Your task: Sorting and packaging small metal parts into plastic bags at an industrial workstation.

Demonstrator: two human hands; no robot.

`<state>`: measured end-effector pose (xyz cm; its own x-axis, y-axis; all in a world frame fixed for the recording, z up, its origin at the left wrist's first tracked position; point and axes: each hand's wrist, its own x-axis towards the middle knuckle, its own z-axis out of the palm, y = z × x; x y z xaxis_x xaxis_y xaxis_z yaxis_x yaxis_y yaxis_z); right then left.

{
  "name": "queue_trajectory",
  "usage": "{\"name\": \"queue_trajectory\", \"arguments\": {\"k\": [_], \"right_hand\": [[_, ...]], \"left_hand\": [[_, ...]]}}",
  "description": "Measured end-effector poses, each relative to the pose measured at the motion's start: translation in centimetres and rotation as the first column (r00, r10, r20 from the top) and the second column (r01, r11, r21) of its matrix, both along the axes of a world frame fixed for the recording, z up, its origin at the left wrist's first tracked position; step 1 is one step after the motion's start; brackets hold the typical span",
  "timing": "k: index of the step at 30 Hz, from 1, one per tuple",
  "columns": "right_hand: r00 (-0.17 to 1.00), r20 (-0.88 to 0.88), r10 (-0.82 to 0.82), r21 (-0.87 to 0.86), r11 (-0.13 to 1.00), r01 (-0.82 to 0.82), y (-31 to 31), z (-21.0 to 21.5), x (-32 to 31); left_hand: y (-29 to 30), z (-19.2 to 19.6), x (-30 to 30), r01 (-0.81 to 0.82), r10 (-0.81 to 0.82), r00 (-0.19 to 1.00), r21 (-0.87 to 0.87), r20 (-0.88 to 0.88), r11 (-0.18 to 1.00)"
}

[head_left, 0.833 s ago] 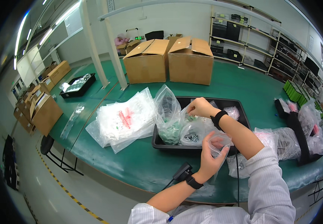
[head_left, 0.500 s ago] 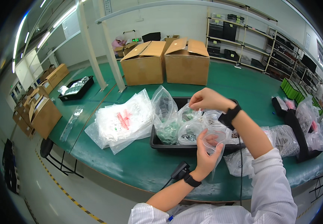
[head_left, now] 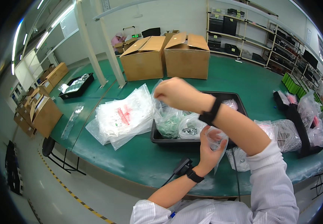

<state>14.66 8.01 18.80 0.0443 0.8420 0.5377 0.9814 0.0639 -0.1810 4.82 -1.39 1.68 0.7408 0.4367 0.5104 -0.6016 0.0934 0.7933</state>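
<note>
Closest to the person, the left hand cups a small clear plastic bag, fingers curled round it; the bag stands roughly upright, its long axis vertical and its mouth pointing up. Just above and beyond it, the right hand is raised with fingers pinched together on the top of a larger clear bag of green parts, which hangs down into the black tray. Left of both hands lies a stack of flat clear bags on the green table. Far beyond the right hand stand two cardboard boxes.
</note>
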Motion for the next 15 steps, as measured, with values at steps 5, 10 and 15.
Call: {"name": "queue_trajectory", "arguments": {"k": [5, 10, 15], "right_hand": [[0.940, 0.339, -0.040, -0.668, 0.693, 0.271, 4.9, -4.1, -0.4], [0.996, -0.049, -0.075, -0.908, 0.419, -0.013, 4.0, -6.7, 4.0], [0.998, -0.044, -0.045, -0.939, 0.344, -0.026, 4.3, -6.3, 4.5]], "left_hand": [[0.4, -0.5, 0.1, -0.040, 0.040, 0.999, 0.029, -0.013, 0.999], [0.0, -0.3, 0.6, 0.075, -0.084, 0.995, -0.148, -0.061, 0.986], [0.4, 0.4, 0.3, 0.017, -0.023, 0.997, -0.084, -0.070, 0.996]]}}
